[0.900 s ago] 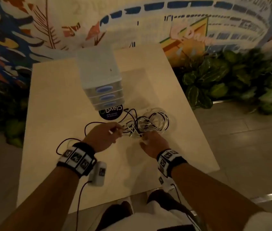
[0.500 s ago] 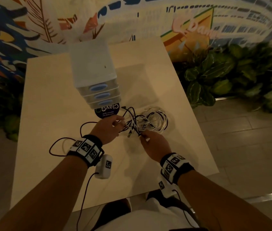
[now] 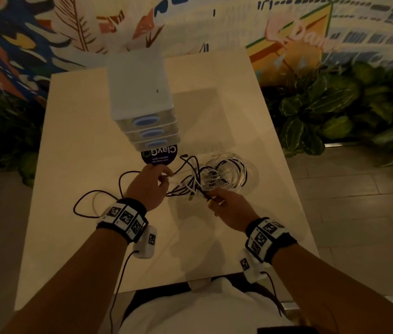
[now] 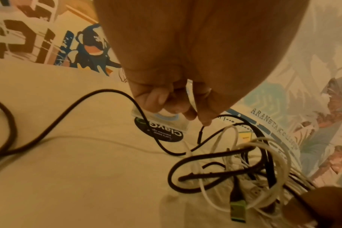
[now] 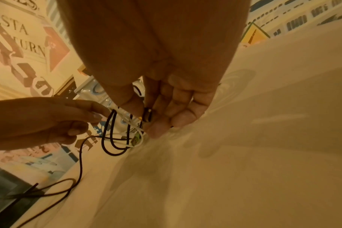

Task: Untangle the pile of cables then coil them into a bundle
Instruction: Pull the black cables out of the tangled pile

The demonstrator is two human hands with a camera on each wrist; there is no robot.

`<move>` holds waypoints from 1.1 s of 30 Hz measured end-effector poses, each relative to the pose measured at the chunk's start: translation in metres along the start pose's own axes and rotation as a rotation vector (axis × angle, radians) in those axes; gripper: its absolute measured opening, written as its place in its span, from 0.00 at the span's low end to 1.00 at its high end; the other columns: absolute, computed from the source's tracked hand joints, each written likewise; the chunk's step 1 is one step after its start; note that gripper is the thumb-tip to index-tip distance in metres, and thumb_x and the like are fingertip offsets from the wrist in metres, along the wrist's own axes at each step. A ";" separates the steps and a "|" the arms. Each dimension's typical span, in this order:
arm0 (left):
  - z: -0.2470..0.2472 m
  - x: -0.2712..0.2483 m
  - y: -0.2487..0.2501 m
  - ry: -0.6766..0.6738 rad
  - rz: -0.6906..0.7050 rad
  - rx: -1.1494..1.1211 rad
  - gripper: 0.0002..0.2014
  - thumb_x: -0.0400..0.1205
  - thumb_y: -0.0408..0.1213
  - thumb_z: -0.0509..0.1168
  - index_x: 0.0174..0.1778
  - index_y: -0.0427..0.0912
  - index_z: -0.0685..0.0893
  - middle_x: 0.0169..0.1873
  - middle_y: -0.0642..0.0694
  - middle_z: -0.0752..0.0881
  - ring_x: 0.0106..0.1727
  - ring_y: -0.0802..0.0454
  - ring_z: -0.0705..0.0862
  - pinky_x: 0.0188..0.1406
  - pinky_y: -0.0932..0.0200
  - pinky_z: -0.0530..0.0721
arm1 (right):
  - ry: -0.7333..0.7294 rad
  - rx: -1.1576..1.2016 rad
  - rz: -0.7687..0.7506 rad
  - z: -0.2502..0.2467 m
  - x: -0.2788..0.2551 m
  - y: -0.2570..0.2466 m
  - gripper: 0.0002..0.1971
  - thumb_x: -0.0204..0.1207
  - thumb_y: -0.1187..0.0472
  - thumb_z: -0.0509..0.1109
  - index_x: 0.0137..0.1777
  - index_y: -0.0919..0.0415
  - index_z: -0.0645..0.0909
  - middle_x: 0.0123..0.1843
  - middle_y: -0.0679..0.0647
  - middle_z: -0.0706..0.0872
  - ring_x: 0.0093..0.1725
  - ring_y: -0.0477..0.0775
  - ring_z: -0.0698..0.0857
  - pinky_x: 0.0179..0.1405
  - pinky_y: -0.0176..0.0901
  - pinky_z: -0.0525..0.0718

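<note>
A tangle of black and white cables (image 3: pixel 217 175) lies on the pale table (image 3: pixel 75 237), right of centre. My left hand (image 3: pixel 164 177) is at the tangle's left edge and pinches a thin black cable (image 4: pixel 200 135) between thumb and fingertips. That cable's slack loops over the table to the left (image 3: pixel 99 201). My right hand (image 3: pixel 211 200) is at the near edge of the pile and pinches a black plug (image 5: pixel 147 115) with thumb and forefinger. A green-tipped USB plug (image 4: pixel 238 211) hangs from the strands just below it.
A white drawer unit (image 3: pixel 142 102) with blue handles stands just beyond the cables, over a round dark sticker (image 3: pixel 159 154). Leafy plants (image 3: pixel 330 112) fill the floor to the right. The table's near edge (image 3: pixel 166 284) is close to my body.
Both hands have drawn apart from the pile: the left went up and left with the black cable, the right came back toward me with the plug, stretching strands out of the tangle.
</note>
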State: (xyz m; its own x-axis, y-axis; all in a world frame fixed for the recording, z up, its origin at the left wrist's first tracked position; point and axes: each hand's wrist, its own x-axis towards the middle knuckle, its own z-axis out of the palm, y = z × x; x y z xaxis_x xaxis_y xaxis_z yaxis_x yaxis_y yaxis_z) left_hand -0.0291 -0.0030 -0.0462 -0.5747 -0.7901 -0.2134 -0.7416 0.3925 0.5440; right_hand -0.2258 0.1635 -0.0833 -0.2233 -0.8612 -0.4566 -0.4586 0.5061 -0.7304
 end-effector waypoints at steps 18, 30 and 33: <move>-0.002 0.062 -0.017 -0.593 0.286 0.103 0.15 0.85 0.54 0.65 0.65 0.56 0.88 0.45 0.60 0.80 0.45 0.58 0.78 0.52 0.59 0.76 | 0.294 -0.034 -0.026 0.030 0.001 -0.038 0.18 0.90 0.60 0.58 0.74 0.43 0.80 0.57 0.47 0.81 0.52 0.48 0.80 0.53 0.43 0.80; 0.001 0.044 -0.022 -0.335 0.312 -0.056 0.12 0.79 0.60 0.70 0.56 0.66 0.91 0.34 0.61 0.85 0.34 0.64 0.80 0.33 0.68 0.71 | 0.284 0.106 -0.025 0.025 0.019 -0.049 0.11 0.87 0.53 0.66 0.62 0.39 0.87 0.54 0.38 0.88 0.52 0.43 0.86 0.51 0.39 0.82; 0.000 0.037 -0.021 -0.261 0.410 0.060 0.11 0.84 0.56 0.66 0.60 0.67 0.89 0.32 0.58 0.81 0.33 0.58 0.77 0.31 0.61 0.70 | 0.249 0.209 0.015 0.021 0.020 -0.057 0.08 0.86 0.45 0.65 0.52 0.37 0.87 0.46 0.33 0.87 0.49 0.34 0.85 0.48 0.36 0.79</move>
State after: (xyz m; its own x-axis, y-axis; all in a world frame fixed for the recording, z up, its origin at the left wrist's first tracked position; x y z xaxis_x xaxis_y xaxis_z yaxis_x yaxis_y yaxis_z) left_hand -0.0349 -0.0407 -0.0662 -0.8854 -0.4233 -0.1923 -0.4505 0.6789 0.5798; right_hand -0.1859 0.1181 -0.0613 -0.4437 -0.8256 -0.3486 -0.2733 0.4952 -0.8247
